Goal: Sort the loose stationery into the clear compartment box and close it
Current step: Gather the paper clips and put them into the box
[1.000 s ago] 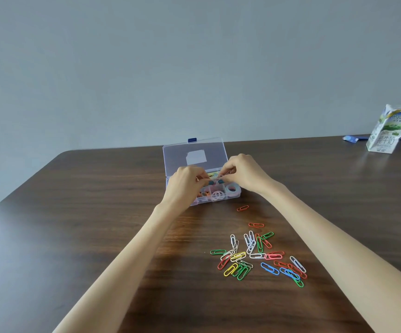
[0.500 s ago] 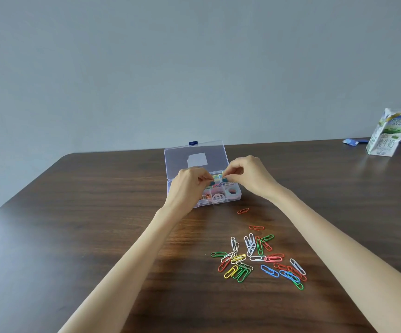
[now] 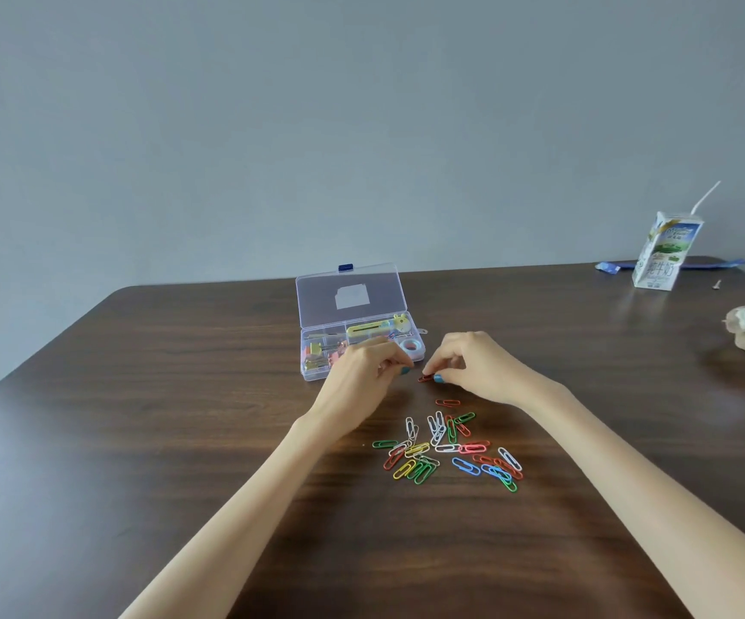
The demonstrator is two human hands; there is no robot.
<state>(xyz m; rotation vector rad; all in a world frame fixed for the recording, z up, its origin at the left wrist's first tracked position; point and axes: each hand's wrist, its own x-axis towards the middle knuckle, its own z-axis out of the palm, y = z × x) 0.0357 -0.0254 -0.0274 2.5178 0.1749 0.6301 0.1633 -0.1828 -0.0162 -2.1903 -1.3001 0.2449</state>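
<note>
1. Red clip (image 3: 425,378) is lying on the table (image 3: 174,440), just near-right of the open box (image 3: 317,301); right hand (image 3: 473,368) is pinching it.
2. Left hand (image 3: 368,370) is hovering beside it, fingers curled; cannot tell if holding anything.
3. Advising: lifting it clean, not dragging.

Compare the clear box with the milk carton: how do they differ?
The clear box lies flat, lid open; the milk carton stands upright. The box is see-through, the carton printed and opaque. The box sits mid-table, the carton far right. Both rest on the table.
</note>
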